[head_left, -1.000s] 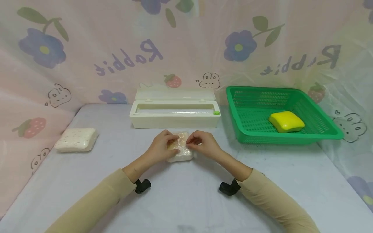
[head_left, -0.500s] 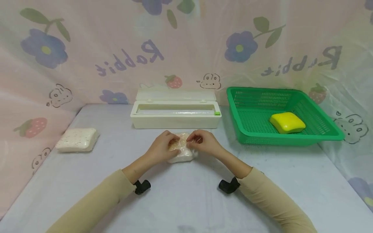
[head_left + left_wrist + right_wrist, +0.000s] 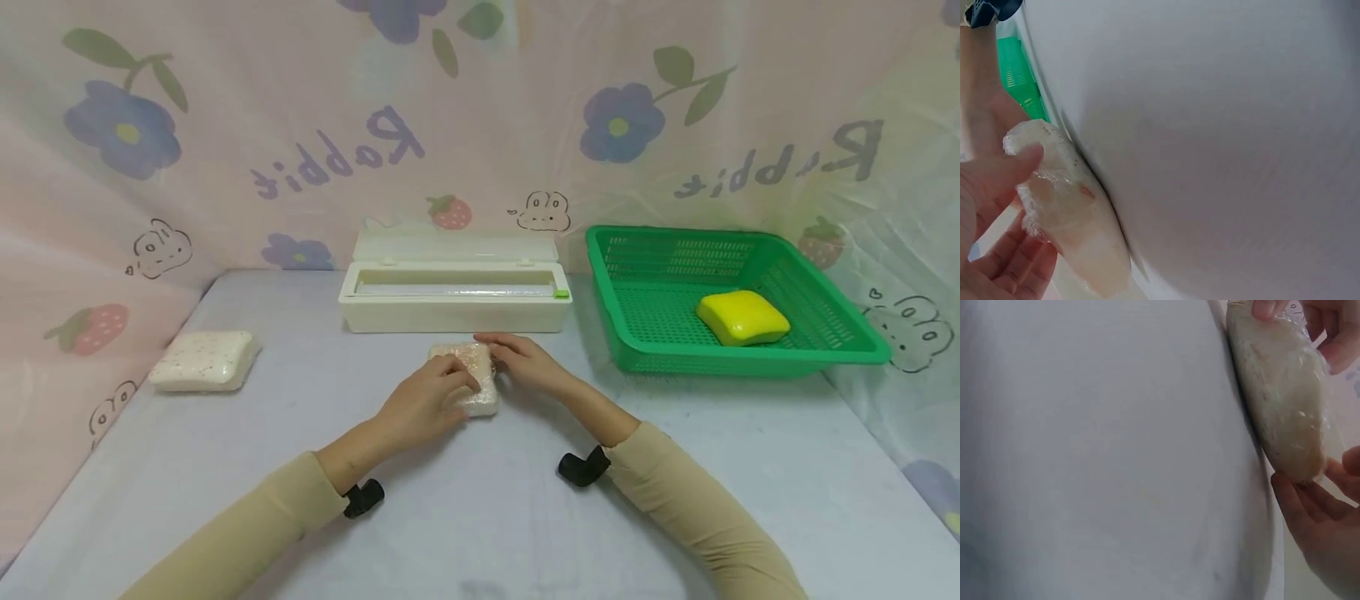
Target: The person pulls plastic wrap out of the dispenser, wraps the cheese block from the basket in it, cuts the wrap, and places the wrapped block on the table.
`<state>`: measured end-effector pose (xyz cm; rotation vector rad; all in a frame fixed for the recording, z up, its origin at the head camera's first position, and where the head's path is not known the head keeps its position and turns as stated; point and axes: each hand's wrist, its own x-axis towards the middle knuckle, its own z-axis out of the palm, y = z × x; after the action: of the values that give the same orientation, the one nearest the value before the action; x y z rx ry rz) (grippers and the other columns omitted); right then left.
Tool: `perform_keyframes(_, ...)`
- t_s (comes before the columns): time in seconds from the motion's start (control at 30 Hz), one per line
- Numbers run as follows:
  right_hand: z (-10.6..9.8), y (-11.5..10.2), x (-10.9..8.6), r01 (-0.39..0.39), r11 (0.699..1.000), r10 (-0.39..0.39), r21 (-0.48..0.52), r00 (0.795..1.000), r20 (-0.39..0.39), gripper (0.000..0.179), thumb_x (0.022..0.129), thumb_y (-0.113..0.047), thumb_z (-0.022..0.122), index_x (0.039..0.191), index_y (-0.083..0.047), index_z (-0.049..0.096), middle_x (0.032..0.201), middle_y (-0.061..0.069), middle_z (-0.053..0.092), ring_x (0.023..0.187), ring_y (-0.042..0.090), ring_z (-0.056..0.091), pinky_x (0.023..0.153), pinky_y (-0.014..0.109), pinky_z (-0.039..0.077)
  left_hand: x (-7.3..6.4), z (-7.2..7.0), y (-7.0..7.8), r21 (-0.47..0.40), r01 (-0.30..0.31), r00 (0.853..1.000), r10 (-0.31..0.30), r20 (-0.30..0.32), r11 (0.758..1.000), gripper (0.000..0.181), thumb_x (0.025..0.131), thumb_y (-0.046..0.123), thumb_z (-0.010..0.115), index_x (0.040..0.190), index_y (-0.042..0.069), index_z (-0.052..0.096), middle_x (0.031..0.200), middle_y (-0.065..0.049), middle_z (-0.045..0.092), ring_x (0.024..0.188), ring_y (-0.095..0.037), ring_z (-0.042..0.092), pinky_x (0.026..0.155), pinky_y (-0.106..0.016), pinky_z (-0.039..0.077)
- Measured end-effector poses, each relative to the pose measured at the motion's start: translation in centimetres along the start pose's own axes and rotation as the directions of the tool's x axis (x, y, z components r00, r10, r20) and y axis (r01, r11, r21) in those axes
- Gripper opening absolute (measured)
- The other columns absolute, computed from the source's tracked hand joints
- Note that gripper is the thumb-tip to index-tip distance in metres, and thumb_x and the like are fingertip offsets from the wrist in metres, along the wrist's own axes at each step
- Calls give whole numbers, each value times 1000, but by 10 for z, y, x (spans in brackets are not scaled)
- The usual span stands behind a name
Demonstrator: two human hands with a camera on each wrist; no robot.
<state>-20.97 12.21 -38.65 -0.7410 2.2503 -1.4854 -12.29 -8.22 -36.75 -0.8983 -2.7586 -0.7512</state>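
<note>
White wrapped block (image 3: 485,397) rests on the worktop (image 3: 465,517) just below the middle of the head frame, the left hand (image 3: 422,402) gripping its left side, the right hand (image 3: 534,367) holding its right edge.

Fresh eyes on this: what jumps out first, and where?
Probably the bright yellow block inside the green basket at the far right of the table. Next, the clear-wrapped pale block at the centre, with the left hand gripping it and the right hand touching its right end. Just beyond it sits a long white box, lid raised, with a roll inside.
</note>
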Motion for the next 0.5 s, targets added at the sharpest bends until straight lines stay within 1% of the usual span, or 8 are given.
perform_keyframes(0.1, -2, 0, 0, -17, 997, 17, 81, 1000, 2, 43, 97, -2, 32, 137, 7, 45, 138, 25, 49, 118, 32, 54, 96, 40, 50, 0, 0, -3, -6, 3, 1000, -3, -6, 1000, 27, 76, 5, 74, 101, 14, 67, 106, -1, 58, 106, -19, 56, 86, -36, 51)
perform_keyframes(0.13, -4, 2, -1, -13, 996, 13, 90, 1000, 4, 44, 95, 1, 34, 136, 7, 46, 137, 25, 50, 117, 32, 55, 95, 39, 50, -1, -1, -4, -9, 0, 1000, 0, -9, 1000, 27, 77, 5, 74, 101, 14, 67, 107, -1, 59, 108, -19, 56, 87, -37, 51)
perform_keyframes(0.2, -6, 3, -4, 11, 996, -11, 84, 1000, 6, 47, 89, 6, 38, 136, 8, 46, 135, 27, 51, 116, 34, 55, 94, 41, 51, -2, -2, -5, -19, -17, 1000, 16, -24, 1000, 25, 81, 7, 72, 104, 14, 66, 109, -1, 59, 109, -19, 56, 88, -37, 51)
perform_keyframes(0.27, -9, 5, -7, 30, 998, -31, 60, 999, 11, 50, 86, 9, 45, 135, 7, 47, 133, 26, 53, 115, 35, 56, 91, 40, 52, -3, -2, -7, -36, -28, 998, 26, -53, 999, 24, 84, 8, 70, 107, 13, 65, 112, -1, 60, 111, -19, 56, 90, -37, 51)
perform_keyframes(0.33, -11, 4, -10, 40, 999, -41, 31, 999, 8, 54, 82, 8, 55, 135, 5, 48, 132, 24, 54, 113, 34, 56, 89, 36, 52, -4, -3, -8, -59, -42, 995, 36, -93, 997, 24, 88, 9, 67, 112, 11, 63, 114, -2, 61, 112, -19, 56, 91, -37, 50)
perform_keyframes(0.4, -12, 2, -12, 31, 999, -31, 26, 1000, 6, 57, 80, 5, 62, 135, 3, 48, 132, 23, 53, 110, 31, 57, 86, 33, 51, -5, -4, -10, -82, -53, 991, 42, -130, 995, 26, 91, 9, 64, 116, 10, 61, 117, -3, 61, 113, -20, 57, 92, -37, 50)
perform_keyframes(0.5, -12, -1, -13, -8, 999, 9, 31, 1000, -10, 57, 80, -3, 70, 134, 0, 50, 130, 19, 55, 107, 26, 57, 83, 28, 49, -6, -7, -12, -120, -54, 984, 32, -176, 991, 29, 94, 8, 59, 123, 7, 57, 119, -5, 61, 112, -20, 57, 92, -38, 50)
